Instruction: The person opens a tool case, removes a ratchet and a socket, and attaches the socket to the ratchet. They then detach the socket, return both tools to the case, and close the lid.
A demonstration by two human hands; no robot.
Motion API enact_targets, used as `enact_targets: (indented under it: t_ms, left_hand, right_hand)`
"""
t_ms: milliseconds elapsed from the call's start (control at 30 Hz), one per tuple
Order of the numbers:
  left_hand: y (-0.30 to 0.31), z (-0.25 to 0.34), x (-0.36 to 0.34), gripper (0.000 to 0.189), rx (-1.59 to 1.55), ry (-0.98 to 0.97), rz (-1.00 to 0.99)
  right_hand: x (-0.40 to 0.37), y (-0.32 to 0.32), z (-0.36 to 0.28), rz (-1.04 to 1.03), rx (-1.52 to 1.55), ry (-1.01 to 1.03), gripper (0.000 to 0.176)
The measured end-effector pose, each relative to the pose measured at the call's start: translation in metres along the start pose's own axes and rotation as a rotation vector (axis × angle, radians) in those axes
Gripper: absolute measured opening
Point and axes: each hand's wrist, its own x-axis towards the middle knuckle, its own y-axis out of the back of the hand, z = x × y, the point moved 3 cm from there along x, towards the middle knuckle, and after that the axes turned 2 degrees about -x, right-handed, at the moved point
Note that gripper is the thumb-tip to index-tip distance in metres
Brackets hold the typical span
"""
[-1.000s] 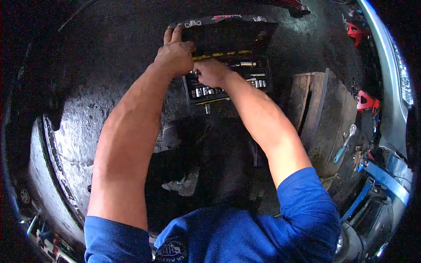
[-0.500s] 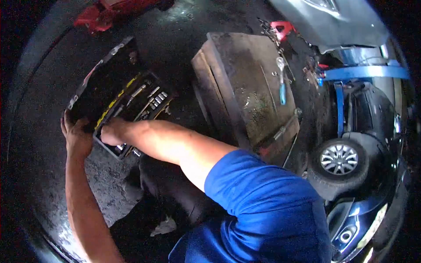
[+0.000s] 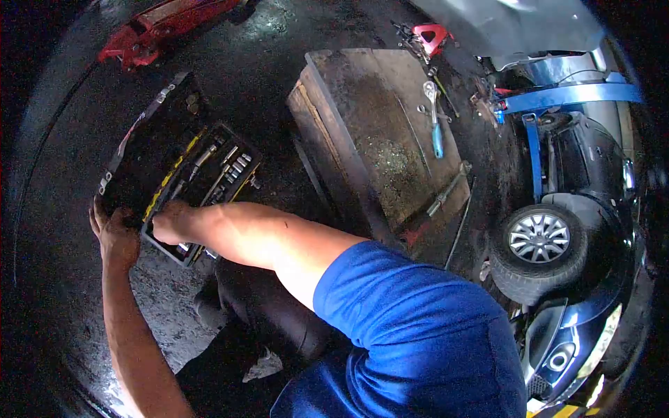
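Note:
An open socket set case (image 3: 187,260) lies on the dark floor at left, with a yellow strip along its hinge side. Several chrome sockets (image 3: 239,167) and a ratchet (image 3: 203,157) sit in its tray. My left hand (image 3: 117,240) is at the lower corner of the raised lid (image 3: 120,150), thumb on one side and fingers on the other, gripping it. Reaching across, my right hand (image 3: 174,223) is down in the near end of the tray with its fingers curled. Whatever it pinches there is hidden beneath the hand.
A worn wooden box (image 3: 369,104) stands right of the case, bearing a blue-handled ratchet (image 3: 435,129) and a long bar (image 3: 449,191). A red floor jack (image 3: 150,31) is at the back left. Right are a blue lift arm (image 3: 571,97), a wheel (image 3: 540,237) and cars.
The view has shifted slightly, so the box and tools appear a little further left. Both hands stay at the case, my right still in the tray and my left at the lid.

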Motion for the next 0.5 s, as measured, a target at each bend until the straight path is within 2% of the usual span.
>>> enact_targets:
  t_ms: [67,133,167,233,267,367,433,467,500]
  left_hand:
    - [0.0,0.0,0.0,0.033,-0.023,-0.007,0.033]
    - [0.008,0.008,0.001,0.033,-0.005,0.054,-0.06]
    - [0.008,0.008,0.001,0.033,-0.005,0.055,-0.061]
    - [0.007,0.006,0.001,0.033,0.004,0.034,-0.05]
    - [0.004,0.002,0.001,0.033,0.005,0.035,-0.051]
    - [-0.003,-0.003,0.001,0.033,0.041,-0.022,-0.001]
    - [-0.001,-0.001,0.001,0.031,-0.009,0.043,-0.018]
    - [-0.001,-0.002,0.001,0.031,-0.008,0.043,-0.019]
    - [-0.003,-0.003,0.001,0.032,0.009,0.012,0.009]
  right_hand:
    - [0.002,-0.012,0.002,-0.008,-0.092,0.005,0.02]
    - [-0.009,0.005,-0.003,-0.014,-0.311,0.189,0.017]
    - [-0.01,0.011,-0.003,-0.014,-0.31,0.19,0.017]
    - [-0.009,0.005,-0.002,-0.221,-0.435,0.305,0.015]
    - [-0.009,0.005,-0.003,-0.221,-0.434,0.306,0.015]
    - [0.003,-0.012,0.003,0.103,-0.013,-0.044,0.018]
    - [0.003,-0.014,0.01,0.315,0.269,-0.276,0.02]
    - [0.004,-0.018,0.012,0.315,0.271,-0.276,0.02]
    - [0.003,-0.016,0.012,0.279,0.251,-0.16,0.023]
